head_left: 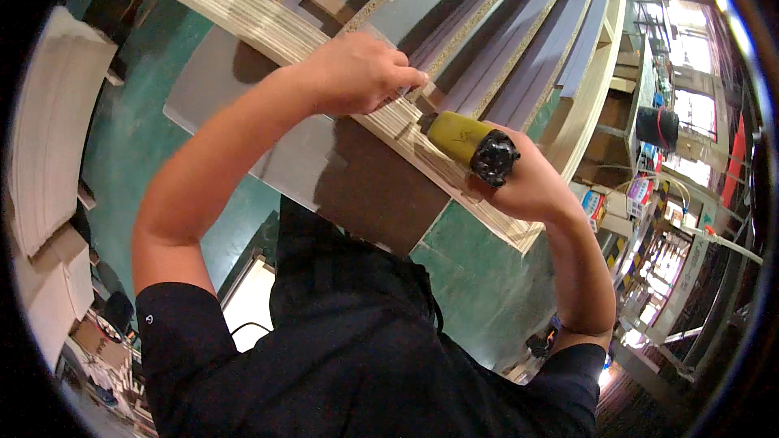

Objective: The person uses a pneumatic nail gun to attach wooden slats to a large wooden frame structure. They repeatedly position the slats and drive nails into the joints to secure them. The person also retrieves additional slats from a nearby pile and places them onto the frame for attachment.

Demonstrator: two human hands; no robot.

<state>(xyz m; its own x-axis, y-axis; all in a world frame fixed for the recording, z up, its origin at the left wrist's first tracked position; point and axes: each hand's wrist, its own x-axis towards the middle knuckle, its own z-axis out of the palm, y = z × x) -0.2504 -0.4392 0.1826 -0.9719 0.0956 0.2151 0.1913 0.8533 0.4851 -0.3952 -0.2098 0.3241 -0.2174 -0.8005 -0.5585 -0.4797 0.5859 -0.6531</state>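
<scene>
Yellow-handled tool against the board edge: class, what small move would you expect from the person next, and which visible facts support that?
Probably a short push of the yellow-handled tool further along the pale board edge. The right hand grips its handle with the working end against that edge, and the left hand presses on the edge just ahead of it. The tip itself is hidden, so this is only a judgement.

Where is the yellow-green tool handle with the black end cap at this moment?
In the head view, right of centre, the yellow-green tool handle with the black end cap is in the right hand, its tip against the edge of the stacked pale boards, beside the left hand.
</scene>
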